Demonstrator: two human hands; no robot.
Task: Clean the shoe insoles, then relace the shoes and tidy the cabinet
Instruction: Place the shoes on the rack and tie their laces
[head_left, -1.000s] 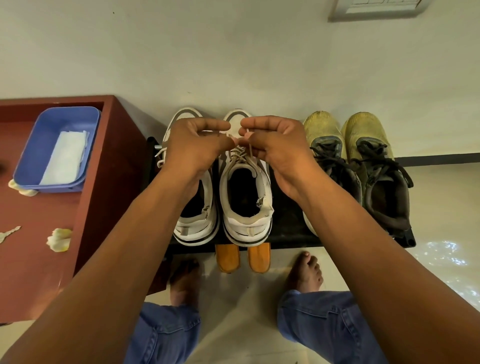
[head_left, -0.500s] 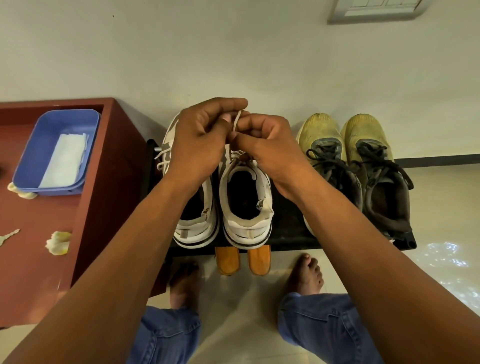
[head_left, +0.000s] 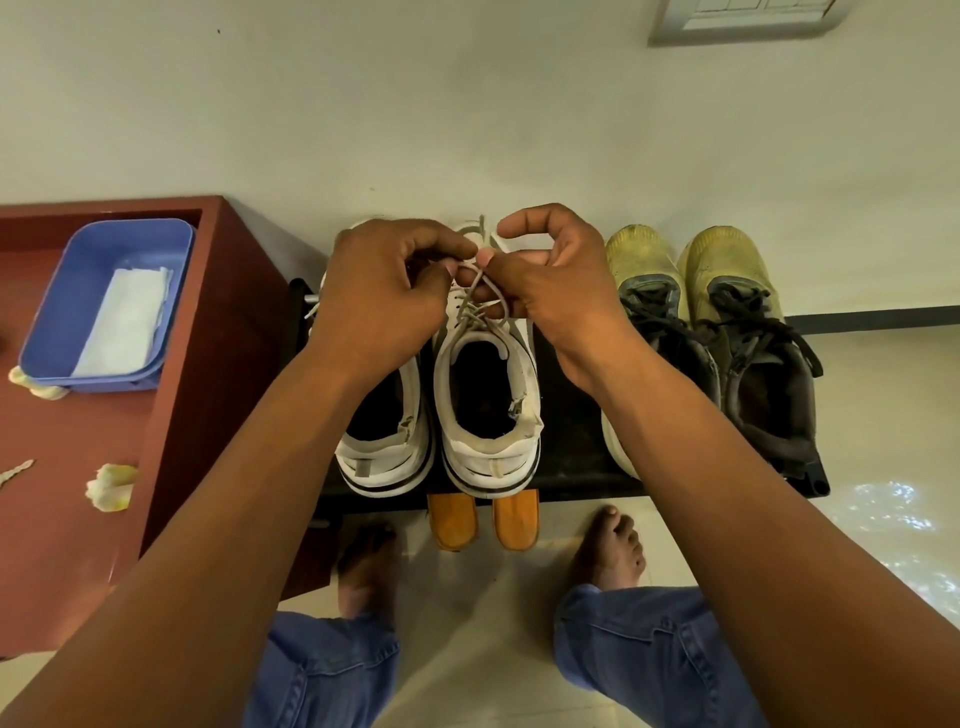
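Lace (head_left: 480, 291): crossed above the right white shoe (head_left: 488, 395) on the rack (head_left: 571, 467)
Left hand (head_left: 384, 296): fingertips pinch the lace
Right hand (head_left: 550, 291): thumb and fingers pinch the lace, a loop around one finger

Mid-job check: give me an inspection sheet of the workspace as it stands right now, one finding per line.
Surface: black shoe rack against the wall, red cabinet to its left.
Job's things: two white shoes on the rack; the right white shoe is being laced, lace crossed above the tongue.
Clutter: blue tub holding a white cloth, and crumpled wads on the cabinet.
Grips: left hand and right hand each pinch the lace.
Cables: nothing seen.
Surroundings: yellow shoes on the rack, orange insoles poking out below, switch plate on the wall, bare feet on a tiled floor.
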